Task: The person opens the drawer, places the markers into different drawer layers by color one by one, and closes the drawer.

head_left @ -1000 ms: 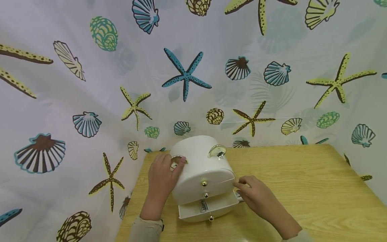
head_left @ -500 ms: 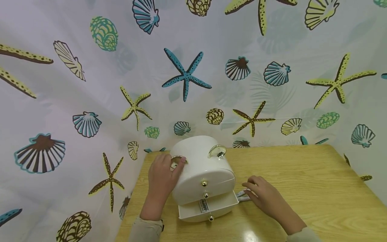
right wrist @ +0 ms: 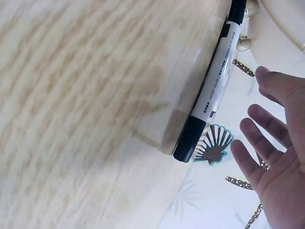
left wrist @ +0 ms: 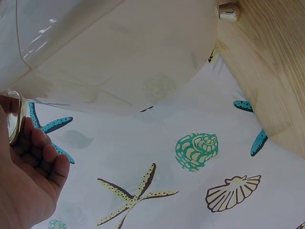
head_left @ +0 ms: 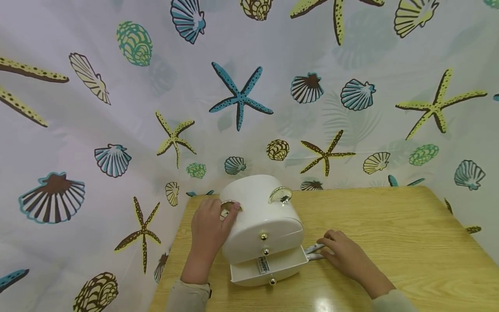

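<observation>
A white rounded storage box [head_left: 253,199] stands on the table with its lower drawer [head_left: 288,262] pulled out. My left hand [head_left: 210,227] grips the box's left gold-rimmed handle; in the left wrist view its fingers [left wrist: 45,152] curl beside the gold rim. To the right of the drawer lie markers [head_left: 313,248] with white barrels. My right hand [head_left: 345,255] is right beside them, fingers loosely bent. In the right wrist view one marker [right wrist: 214,78] shows black ends, with another partly behind it, and the right hand [right wrist: 281,152] has spread fingers with nothing between them.
The wooden table [head_left: 382,229] stretches to the right of the box. A white sheet [head_left: 249,143] printed with shells and starfish hangs behind and at the sides. A second gold-rimmed handle [head_left: 280,195] sits on the box's right, and small gold knobs [head_left: 272,281] are on the front.
My right hand has moved from the box's front right edge to the right and slightly down, uncovering more of the markers. The left hand and the box have stayed put.
</observation>
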The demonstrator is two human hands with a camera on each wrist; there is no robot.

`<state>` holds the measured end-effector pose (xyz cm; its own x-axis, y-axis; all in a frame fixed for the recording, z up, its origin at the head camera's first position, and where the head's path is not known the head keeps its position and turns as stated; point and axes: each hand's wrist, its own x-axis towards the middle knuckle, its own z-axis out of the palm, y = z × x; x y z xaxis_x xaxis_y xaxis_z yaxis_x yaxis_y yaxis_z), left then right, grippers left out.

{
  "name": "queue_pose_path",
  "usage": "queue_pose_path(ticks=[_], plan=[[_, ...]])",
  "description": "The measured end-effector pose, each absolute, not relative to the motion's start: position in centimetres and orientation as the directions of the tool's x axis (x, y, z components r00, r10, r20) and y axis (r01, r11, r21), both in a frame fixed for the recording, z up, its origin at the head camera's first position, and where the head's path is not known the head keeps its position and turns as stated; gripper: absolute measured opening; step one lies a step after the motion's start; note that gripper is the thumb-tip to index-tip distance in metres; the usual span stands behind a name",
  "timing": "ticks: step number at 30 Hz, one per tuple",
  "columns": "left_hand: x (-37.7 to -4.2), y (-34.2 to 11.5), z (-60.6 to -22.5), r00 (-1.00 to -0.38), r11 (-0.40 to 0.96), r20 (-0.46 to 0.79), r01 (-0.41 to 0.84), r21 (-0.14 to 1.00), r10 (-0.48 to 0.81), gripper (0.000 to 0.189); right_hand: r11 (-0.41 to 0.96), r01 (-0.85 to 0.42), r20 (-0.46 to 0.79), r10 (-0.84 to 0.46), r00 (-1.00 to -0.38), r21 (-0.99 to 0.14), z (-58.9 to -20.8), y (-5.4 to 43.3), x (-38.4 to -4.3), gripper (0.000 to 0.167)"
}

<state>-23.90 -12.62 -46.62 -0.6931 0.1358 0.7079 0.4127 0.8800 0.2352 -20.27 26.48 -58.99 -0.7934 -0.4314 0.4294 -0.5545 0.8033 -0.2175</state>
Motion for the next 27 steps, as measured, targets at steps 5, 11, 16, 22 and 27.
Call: queue_pose_path(ticks=[5,11,16,22,27], plan=[[-23.9,-12.6,-46.6,-0.696,0.88,0.705,0.41,0.239,0.133,0.054,0.805,-0.538,0.382,-0.428,-0.819,-0.251,-59.3,26.8,-20.5,0.03],[-23.8,-12.5,-46.6,-0.706,0.882,0.697,0.402,0.244,0.129,0.054,0.801,-0.535,0.344,-0.439,-0.83,-0.269,-59.7,27.0,-20.7,0.032],[-23.8,-12.5,-46.5,-0.709,0.881,0.694,0.402,0.25,0.126,0.053,0.804,-0.527,0.31,-0.445,-0.84,-0.276,-60.0,27.0,-20.8,0.032],[-23.8,-12.5,-46.5,-0.702,0.879,0.701,0.407,0.248,0.127,0.052,0.811,-0.518,0.292,-0.444,-0.847,-0.272,-60.4,27.0,-20.9,0.029],[-23.8,-12.5,-46.5,-0.702,0.88,0.701,0.407,0.246,0.129,0.052,0.802,-0.54,0.324,-0.455,-0.829,-0.256,-60.8,27.0,-21.1,0.029]])
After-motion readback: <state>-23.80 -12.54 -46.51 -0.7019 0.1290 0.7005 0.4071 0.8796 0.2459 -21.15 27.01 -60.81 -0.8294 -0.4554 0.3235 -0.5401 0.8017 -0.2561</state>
